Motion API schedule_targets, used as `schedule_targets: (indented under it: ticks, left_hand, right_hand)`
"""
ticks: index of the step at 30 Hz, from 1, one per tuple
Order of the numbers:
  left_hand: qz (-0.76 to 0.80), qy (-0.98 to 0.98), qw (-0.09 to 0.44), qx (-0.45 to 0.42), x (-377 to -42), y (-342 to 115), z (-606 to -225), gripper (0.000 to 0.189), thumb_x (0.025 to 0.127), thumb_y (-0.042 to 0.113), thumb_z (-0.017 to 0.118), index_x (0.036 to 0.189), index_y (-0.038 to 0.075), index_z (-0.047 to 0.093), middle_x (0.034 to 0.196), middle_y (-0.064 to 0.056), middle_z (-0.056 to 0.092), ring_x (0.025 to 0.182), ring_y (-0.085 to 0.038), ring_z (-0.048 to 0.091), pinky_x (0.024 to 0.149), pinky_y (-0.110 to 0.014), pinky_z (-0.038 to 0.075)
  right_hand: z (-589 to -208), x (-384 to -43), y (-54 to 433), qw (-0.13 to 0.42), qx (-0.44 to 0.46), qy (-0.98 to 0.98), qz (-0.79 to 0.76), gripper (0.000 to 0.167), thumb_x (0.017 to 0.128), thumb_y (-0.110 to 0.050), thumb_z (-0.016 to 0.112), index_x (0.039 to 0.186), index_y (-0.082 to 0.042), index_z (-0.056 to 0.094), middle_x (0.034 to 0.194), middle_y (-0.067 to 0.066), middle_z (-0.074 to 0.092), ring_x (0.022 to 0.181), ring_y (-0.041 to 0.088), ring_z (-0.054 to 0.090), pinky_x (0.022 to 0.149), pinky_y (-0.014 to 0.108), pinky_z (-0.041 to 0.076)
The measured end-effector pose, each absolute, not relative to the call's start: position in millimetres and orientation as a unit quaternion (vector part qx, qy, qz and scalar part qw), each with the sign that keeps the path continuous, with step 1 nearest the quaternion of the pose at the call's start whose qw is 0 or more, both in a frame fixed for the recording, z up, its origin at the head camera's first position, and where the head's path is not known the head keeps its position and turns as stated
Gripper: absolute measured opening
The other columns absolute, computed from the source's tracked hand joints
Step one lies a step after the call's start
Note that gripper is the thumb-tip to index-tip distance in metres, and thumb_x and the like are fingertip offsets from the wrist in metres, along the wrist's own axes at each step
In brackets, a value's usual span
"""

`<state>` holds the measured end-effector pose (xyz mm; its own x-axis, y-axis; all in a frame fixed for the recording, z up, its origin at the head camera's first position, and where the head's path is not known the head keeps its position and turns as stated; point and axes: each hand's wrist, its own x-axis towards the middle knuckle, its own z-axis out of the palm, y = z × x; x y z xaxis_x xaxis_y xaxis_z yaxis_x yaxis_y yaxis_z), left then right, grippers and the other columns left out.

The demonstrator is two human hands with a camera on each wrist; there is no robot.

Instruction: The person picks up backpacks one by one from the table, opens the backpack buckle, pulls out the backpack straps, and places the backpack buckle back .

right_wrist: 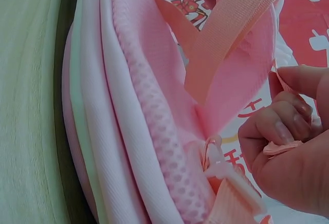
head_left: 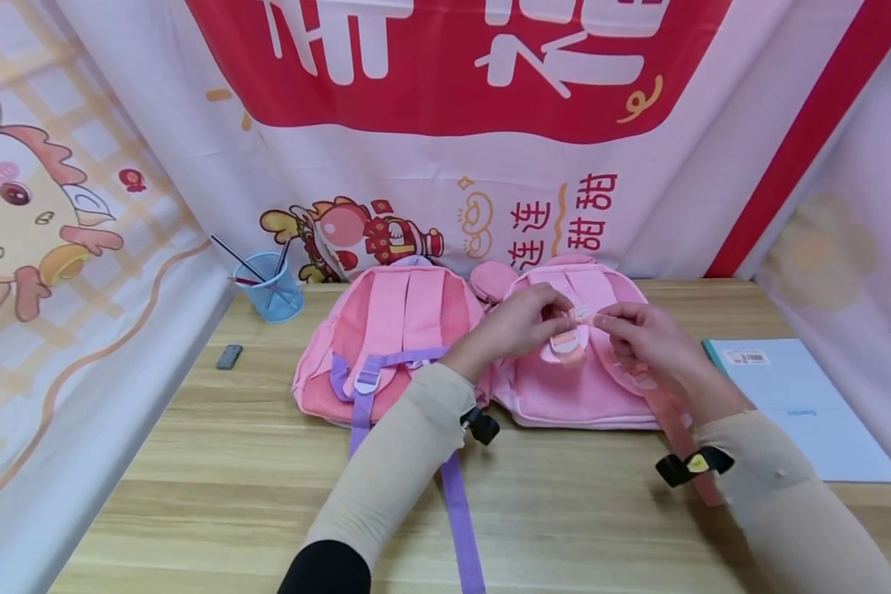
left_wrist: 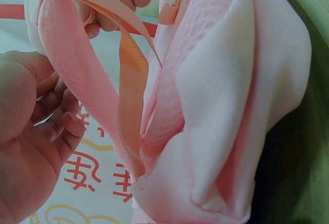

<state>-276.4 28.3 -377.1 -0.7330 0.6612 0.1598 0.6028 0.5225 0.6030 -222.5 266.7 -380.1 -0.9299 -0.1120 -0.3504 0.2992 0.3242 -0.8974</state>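
A pink backpack [head_left: 542, 392] rests on the table with its strap side up. My left hand [head_left: 527, 326] holds the end of one padded shoulder strap [left_wrist: 77, 54], near a pale plastic buckle [head_left: 564, 342]. Orange webbing [left_wrist: 132, 106] loops from that strap down to the bag's lower side. Beside the left hand, my right hand [head_left: 642, 338] pinches a piece of the orange webbing between thumb and finger. In the right wrist view, a folded webbing end [right_wrist: 281, 148] shows at the curled fingers. A second buckle [right_wrist: 239, 183] hangs at the bag's lower corner.
Against its left side stands another pink backpack [head_left: 319, 384] with purple webbing straps [head_left: 460, 528] trailing across the table [head_left: 215, 495]. A blue cup [head_left: 280, 304] with pens, a small grey object [head_left: 229, 356] and a light blue folder [head_left: 809, 412] lie around. Printed cloth hangs behind.
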Motion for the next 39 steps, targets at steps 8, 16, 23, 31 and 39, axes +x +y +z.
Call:
schedule_targets:
  ticks: [8, 16, 23, 31, 39]
  left_hand:
    - [0.336, 0.863, 0.046, 0.373, -277, 27, -379, 0.028, 0.106, 0.027, 0.071, 0.128, 0.008, 0.072, 0.116, -0.004, 0.071, 0.103, -0.012, 0.065, 0.094, -0.021, 0.053]
    - [0.348, 0.859, 0.046, 0.374, -278, 25, -383, 0.028, 0.107, 0.027, 0.071, 0.128, 0.008, 0.071, 0.114, -0.003, 0.07, 0.102, -0.011, 0.064, 0.092, -0.018, 0.052]
    - [0.363, 0.851, 0.045, 0.377, -278, 24, -384, 0.025, 0.107, 0.024, 0.069, 0.127, 0.008, 0.071, 0.112, -0.002, 0.07, 0.1, -0.011, 0.064, 0.09, -0.017, 0.052]
    - [0.363, 0.85, 0.036, 0.38, -278, 23, -386, 0.026, 0.107, 0.027, 0.07, 0.126, 0.009, 0.071, 0.111, -0.002, 0.069, 0.099, -0.01, 0.064, 0.089, -0.017, 0.052]
    - [0.37, 0.847, 0.036, 0.381, -278, 23, -387, 0.027, 0.107, 0.026, 0.071, 0.127, 0.009, 0.071, 0.111, -0.001, 0.069, 0.098, -0.01, 0.064, 0.088, -0.017, 0.052]
  right_hand:
    - [-379, -223, 260, 0.179, 0.077, 0.779, -0.595, 0.043, 0.11, -0.041, 0.061, 0.142, -0.011, 0.06, 0.071, -0.005, 0.048, 0.059, 0.012, 0.046, 0.053, 0.024, 0.039]
    - [-380, -223, 255, 0.157, 0.065, 0.773, -0.611, 0.033, 0.111, -0.036, 0.062, 0.132, -0.011, 0.065, 0.068, -0.007, 0.047, 0.058, 0.01, 0.044, 0.054, 0.022, 0.039]
    - [-380, -222, 250, 0.133, 0.057, 0.772, -0.618, 0.029, 0.11, -0.036, 0.063, 0.129, -0.013, 0.067, 0.068, -0.008, 0.048, 0.058, 0.01, 0.044, 0.055, 0.023, 0.04]
    - [-379, -222, 247, 0.136, 0.052, 0.762, -0.631, 0.029, 0.111, -0.034, 0.062, 0.131, -0.012, 0.067, 0.068, -0.008, 0.047, 0.058, 0.01, 0.043, 0.055, 0.023, 0.039]
    - [-382, -227, 243, 0.159, 0.061, 0.746, -0.644, 0.031, 0.111, -0.032, 0.063, 0.132, -0.011, 0.069, 0.069, -0.009, 0.049, 0.059, 0.008, 0.042, 0.055, 0.021, 0.037]
